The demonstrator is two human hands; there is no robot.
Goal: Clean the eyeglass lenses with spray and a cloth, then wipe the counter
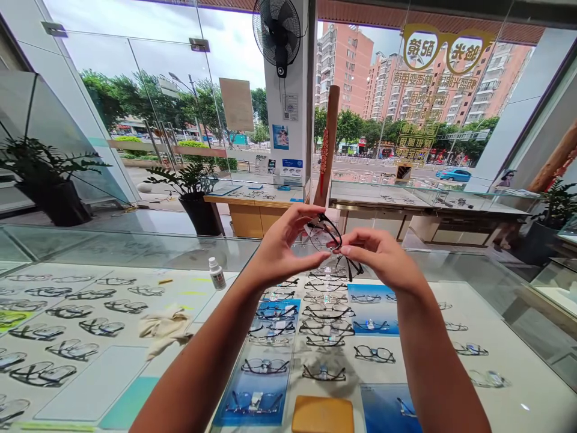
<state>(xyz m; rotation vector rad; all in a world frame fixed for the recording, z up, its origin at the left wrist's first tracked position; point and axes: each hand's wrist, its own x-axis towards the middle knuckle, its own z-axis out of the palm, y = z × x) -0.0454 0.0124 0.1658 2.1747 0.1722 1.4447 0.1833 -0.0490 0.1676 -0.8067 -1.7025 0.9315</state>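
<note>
A pair of dark-framed eyeglasses (325,236) is held up over the glass display counter, tilted, with its lenses toward the left. My left hand (288,243) grips the frame from the left, with thumb and fingers around one lens. On the right, my right hand (383,255) pinches the glasses near the middle of the frame, and a dark temple arm hangs below its fingers. Beneath both hands, rows of eyeglasses (328,328) lie in the counter.
A white bottle (217,274) stands left of my arms, with a crumpled beige cloth (166,328) nearer. A yellow-brown case (323,415) lies at the front edge. More eyeglasses (70,311) fill the left side. Potted plants (196,204) and other display counters (261,193) stand beyond.
</note>
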